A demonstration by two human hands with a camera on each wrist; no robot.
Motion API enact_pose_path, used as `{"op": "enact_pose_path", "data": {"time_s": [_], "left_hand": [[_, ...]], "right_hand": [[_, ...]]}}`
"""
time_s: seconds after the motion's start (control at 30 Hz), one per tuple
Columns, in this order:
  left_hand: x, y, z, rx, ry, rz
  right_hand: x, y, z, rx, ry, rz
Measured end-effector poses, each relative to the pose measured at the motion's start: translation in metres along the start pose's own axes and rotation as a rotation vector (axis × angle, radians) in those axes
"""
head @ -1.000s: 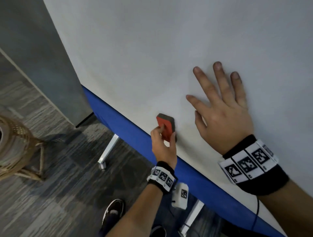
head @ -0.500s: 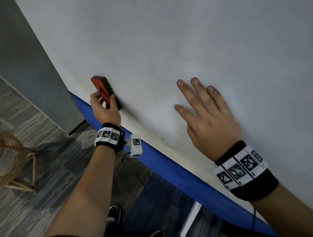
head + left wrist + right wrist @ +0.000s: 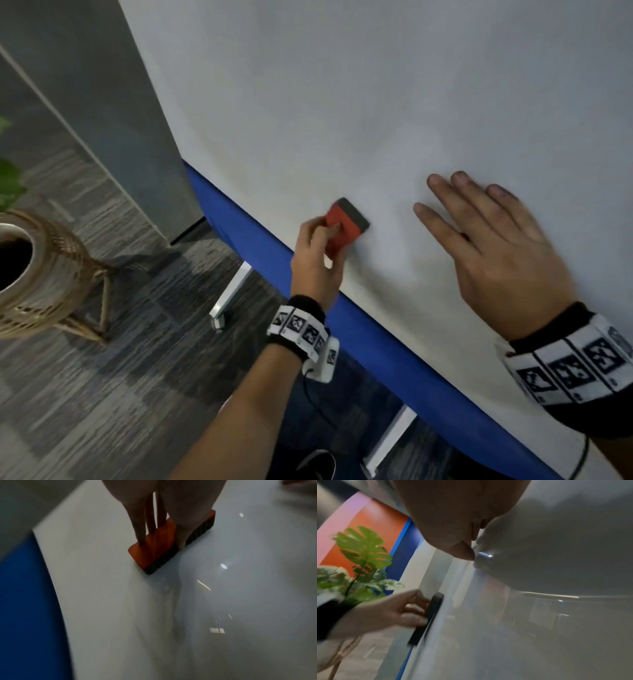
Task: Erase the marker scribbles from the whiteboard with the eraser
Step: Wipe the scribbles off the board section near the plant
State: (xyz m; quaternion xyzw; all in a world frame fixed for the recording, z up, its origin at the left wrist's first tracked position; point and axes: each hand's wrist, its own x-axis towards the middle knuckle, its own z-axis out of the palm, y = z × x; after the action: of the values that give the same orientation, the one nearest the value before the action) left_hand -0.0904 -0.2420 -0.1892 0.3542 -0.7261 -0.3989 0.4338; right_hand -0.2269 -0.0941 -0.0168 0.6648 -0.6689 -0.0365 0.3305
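Note:
The whiteboard (image 3: 376, 102) fills most of the head view, with a blue strip along its lower edge. My left hand (image 3: 318, 253) grips the eraser (image 3: 344, 228), orange on the back with a dark felt face, and holds it flat against the board near that edge. In the left wrist view my fingers (image 3: 140, 524) curl over the eraser (image 3: 159, 547). My right hand (image 3: 493, 246) lies flat on the board to the right of the eraser, fingers spread. No marker lines show on the board around it. The right wrist view shows the eraser (image 3: 428, 618) edge-on in the left hand (image 3: 388, 614).
A wicker plant stand (image 3: 48, 277) with a pot stands on the grey floor at the left, and green leaves (image 3: 363, 555) rise above it. A grey partition (image 3: 113, 102) stands left of the board. A white board leg (image 3: 229, 294) reaches out over the floor.
My left hand has swept the eraser back to the right along the lower edge of the board, closer to my right hand. The right hand stays flat on the board.

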Motion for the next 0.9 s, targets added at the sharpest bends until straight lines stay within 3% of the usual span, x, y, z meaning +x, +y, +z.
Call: {"op": "enact_pose_path", "data": {"time_s": [0.13,0.23,0.37,0.5,0.67,0.73,0.8,0.9], "left_hand": [[0.099,-0.005,-0.051,-0.21,0.33,-0.176],[0.13,-0.009,-0.054,-0.178,0.379,-0.195],[0.088,-0.032,-0.023,-0.198,0.357,-0.29],[0.027,-0.047,0.007,-0.165,0.239,-0.529],[-0.067,-0.012,0.062,-0.175,0.059,-0.674],[-0.102,0.021,0.084,-0.201,-0.021,-0.663],[-0.124,0.043,0.097,-0.192,-0.1,-0.551],[-0.121,0.047,0.086,-0.206,-0.124,-0.488]], "right_hand": [[-0.003,-0.003,-0.002,-0.037,-0.042,-0.026],[-0.002,-0.004,-0.002,0.001,-0.061,-0.009],[-0.009,-0.003,-0.002,0.024,-0.084,0.003],[-0.028,-0.008,-0.002,0.021,-0.176,0.025],[-0.048,-0.023,0.004,0.034,-0.196,0.115],[-0.048,-0.029,0.004,0.085,-0.175,0.163],[-0.048,-0.031,0.001,0.141,-0.141,0.182],[-0.055,-0.02,-0.01,0.191,-0.107,0.179]]}}
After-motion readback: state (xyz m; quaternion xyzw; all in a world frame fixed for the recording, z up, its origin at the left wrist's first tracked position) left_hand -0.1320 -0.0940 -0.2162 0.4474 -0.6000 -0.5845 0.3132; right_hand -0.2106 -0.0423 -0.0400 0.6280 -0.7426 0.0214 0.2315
